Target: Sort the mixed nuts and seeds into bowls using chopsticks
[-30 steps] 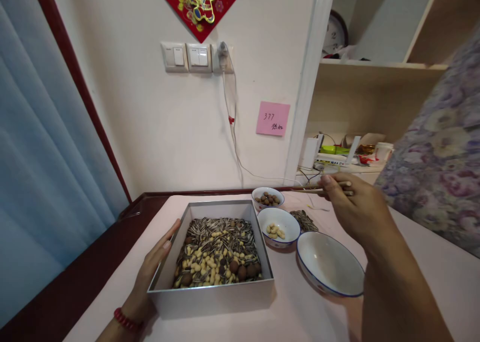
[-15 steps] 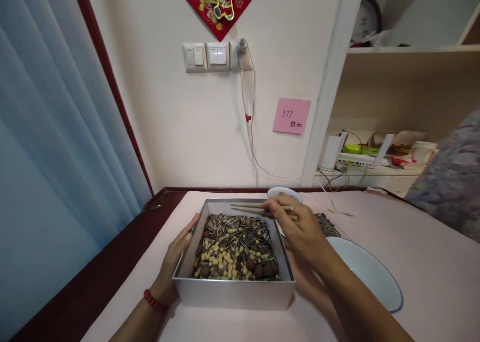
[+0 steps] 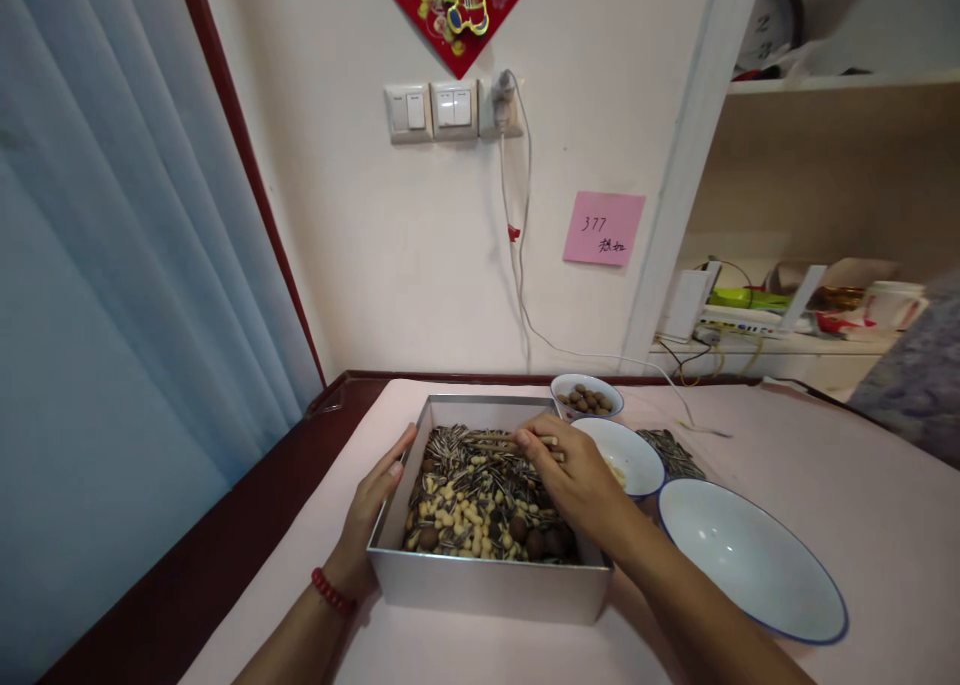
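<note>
My right hand [image 3: 574,465] is closed round a pair of wooden chopsticks [image 3: 491,443], whose tips reach down among the striped sunflower seeds [image 3: 450,442] in a silver-rimmed box [image 3: 491,583]. Along the box's outer left wall lies my left hand [image 3: 367,510], fingers stretched out and touching it. Pale yellow, peanut-like pieces [image 3: 461,513] and round brown nuts [image 3: 517,529] share the box with the seeds. Whether the chopsticks pinch anything at their tips I cannot tell.
Behind the box, a small bowl [image 3: 556,389] holds brown nuts. Right of it are a white bowl [image 3: 630,455] with some pale pieces, a pile of seeds [image 3: 671,452] and a large blue-rimmed bowl [image 3: 757,565]. A white cable [image 3: 600,353] trails onto the table.
My right hand has lowered the chopsticks from above the box's back rim into the seeds. The view has shifted a little, and the bowls behind my hand show more fully.
</note>
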A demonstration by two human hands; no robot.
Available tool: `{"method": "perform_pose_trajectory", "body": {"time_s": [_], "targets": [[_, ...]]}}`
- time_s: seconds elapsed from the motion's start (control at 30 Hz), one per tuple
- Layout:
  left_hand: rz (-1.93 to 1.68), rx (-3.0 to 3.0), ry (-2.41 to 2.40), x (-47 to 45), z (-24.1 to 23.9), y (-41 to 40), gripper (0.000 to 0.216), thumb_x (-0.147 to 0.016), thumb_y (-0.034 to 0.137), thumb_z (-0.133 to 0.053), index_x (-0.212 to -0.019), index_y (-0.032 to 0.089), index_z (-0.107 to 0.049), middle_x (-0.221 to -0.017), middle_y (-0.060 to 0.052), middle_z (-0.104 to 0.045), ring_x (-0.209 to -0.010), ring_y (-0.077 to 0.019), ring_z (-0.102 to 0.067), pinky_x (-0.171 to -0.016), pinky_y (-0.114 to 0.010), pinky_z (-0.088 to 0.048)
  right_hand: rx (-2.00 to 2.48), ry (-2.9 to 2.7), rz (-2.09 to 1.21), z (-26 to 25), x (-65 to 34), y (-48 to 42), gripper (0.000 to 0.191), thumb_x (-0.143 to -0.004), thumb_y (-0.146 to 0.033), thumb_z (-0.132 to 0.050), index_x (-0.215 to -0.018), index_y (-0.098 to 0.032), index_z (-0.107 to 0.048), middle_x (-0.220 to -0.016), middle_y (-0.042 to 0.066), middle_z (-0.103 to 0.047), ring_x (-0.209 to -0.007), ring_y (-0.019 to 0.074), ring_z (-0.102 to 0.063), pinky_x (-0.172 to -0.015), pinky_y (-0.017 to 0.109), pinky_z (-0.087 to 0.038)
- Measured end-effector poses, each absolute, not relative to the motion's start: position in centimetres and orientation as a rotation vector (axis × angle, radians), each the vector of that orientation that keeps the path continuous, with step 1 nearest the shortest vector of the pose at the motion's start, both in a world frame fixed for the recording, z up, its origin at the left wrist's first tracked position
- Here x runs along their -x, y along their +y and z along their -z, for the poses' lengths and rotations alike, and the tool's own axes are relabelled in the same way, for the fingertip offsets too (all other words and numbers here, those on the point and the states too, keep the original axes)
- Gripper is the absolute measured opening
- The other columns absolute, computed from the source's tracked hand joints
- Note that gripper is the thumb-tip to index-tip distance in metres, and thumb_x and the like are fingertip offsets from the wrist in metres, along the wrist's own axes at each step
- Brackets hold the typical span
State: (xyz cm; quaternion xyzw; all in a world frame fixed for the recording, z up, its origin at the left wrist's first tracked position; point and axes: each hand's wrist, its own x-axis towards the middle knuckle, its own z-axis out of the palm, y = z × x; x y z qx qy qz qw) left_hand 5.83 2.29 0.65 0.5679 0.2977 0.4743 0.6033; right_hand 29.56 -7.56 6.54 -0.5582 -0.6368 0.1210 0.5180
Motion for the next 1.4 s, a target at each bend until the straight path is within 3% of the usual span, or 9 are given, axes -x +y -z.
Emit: {"method": "perform_pose_trajectory", "body": {"time_s": [0.27,0.5,0.77,0.97,1.13,1.27,1.4], "targets": [[-1.115,-1.339,0.722,-5.9,-0.7,2.4,0.056,-0.087,0.05,-0.063,-0.137,0.024,-0.059,-0.154,-0.002,-0.043,-0.143,-0.0317,-0.035,-0.118,-0.041,-0.031,1.32,-1.489,-0.245,-7.0,-30.0,-8.0,0.03,-0.099,-0.036,-0.047,-0.079,-0.02,-0.062,-0.079,0.003,-0.063,-0.077,0.0191,-0.059,-0.072,0.031,-0.043],[-1.094,-1.291,0.705,-6.0,-0.8,2.3,0.056,-0.086,0.049,-0.064,-0.138,0.029,-0.058,-0.154,-0.001,-0.043,-0.142,-0.0325,-0.038,-0.116,-0.042,-0.034,1.297,-1.429,-0.182,-9.3,-31.4,-9.6,0.033,-0.1,-0.042,-0.047,-0.082,-0.02,-0.064,-0.082,0.004,-0.065,-0.079,0.0195,-0.062,-0.073,0.033,-0.048],[-1.072,-1.289,0.72,-5.8,-0.7,2.5,0.058,-0.086,0.052,-0.063,-0.139,0.028,-0.057,-0.155,0.0,-0.041,-0.143,-0.0326,-0.036,-0.116,-0.043,-0.034,1.359,-1.05,0.154,-12.8,-38.0,-15.2,0.028,-0.093,-0.051,-0.057,-0.091,-0.026,-0.07,-0.092,0.006,-0.07,-0.084,0.0273,-0.069,-0.079,0.046,-0.054],[-1.087,-1.308,0.723,-5.8,-0.5,2.8,0.058,-0.084,0.052,-0.065,-0.137,0.028,-0.059,-0.155,-0.002,-0.042,-0.144,-0.0335,-0.034,-0.119,-0.044,-0.029,1.578,-0.989,0.248,-12.8,-41.1,-16.4,0.031,-0.091,-0.057,-0.056,-0.086,-0.029,-0.068,-0.087,0.007,-0.069,-0.081,0.0324,-0.068,-0.079,0.054,-0.052],[-1.082,-1.261,0.695,-5.9,-0.8,2.3,0.057,-0.086,0.05,-0.065,-0.137,0.028,-0.058,-0.156,-0.001,-0.04,-0.143,-0.0344,-0.036,-0.117,-0.047,-0.032,1.364,-1.066,0.051,-13.0,-37.3,-15.3,0.029,-0.093,-0.054,-0.054,-0.093,-0.029,-0.069,-0.097,0.007,-0.07,-0.09,0.0305,-0.068,-0.081,0.047,-0.054],[-1.099,-1.265,0.685,-6.0,-0.9,2.2,0.056,-0.085,0.049,-0.066,-0.136,0.027,-0.06,-0.155,-0.003,-0.041,-0.141,-0.0351,-0.038,-0.116,-0.047,-0.034,1.306,-1.285,-0.229,-11.8,-33.4,-13.0,0.032,-0.095,-0.051,-0.053,-0.091,-0.023,-0.068,-0.09,0.006,-0.069,-0.086,0.0252,-0.067,-0.076,0.038,-0.052],[-1.099,-1.238,0.66,-5.8,-0.6,2.2,0.053,-0.085,0.048,-0.066,-0.134,0.027,-0.062,-0.153,-0.003,-0.045,-0.142,-0.0332,-0.038,-0.117,-0.045,-0.032,1.392,-1.518,-0.265,-10.1,-31.3,-10.4,0.034,-0.099,-0.047,-0.046,-0.082,-0.021,-0.062,-0.083,0.004,-0.064,-0.08,0.0203,-0.06,-0.073,0.034,-0.046]]}}
